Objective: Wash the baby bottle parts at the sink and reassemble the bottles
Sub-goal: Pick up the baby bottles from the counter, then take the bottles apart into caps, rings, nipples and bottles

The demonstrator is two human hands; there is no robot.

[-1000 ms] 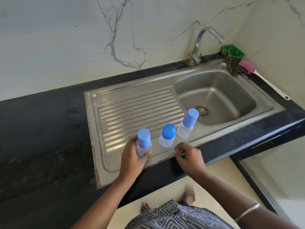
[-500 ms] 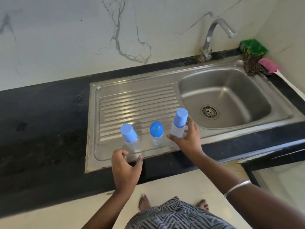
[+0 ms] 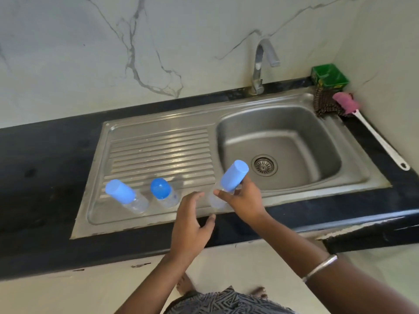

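Three small clear baby bottles with blue caps are at the front of the steel drainboard (image 3: 158, 150). The left bottle (image 3: 124, 194) and the middle bottle (image 3: 163, 192) stand on it. My right hand (image 3: 243, 200) grips the third bottle (image 3: 233, 176) round its clear body, lifted and tilted above the front rim by the basin (image 3: 294, 141). My left hand (image 3: 192, 220) hovers just left of that bottle, fingers spread and holding nothing.
A tap (image 3: 260, 64) stands behind the basin. At the back right corner sit a green tub (image 3: 330, 75), a dark scrubber (image 3: 324, 103) and a pink-headed bottle brush (image 3: 362, 123) with a white handle. Black countertop (image 3: 45, 166) surrounds the sink.
My right hand has lifted the right bottle off the rim and tilted it. My left hand has let go of the left bottle and moved right toward the lifted one.
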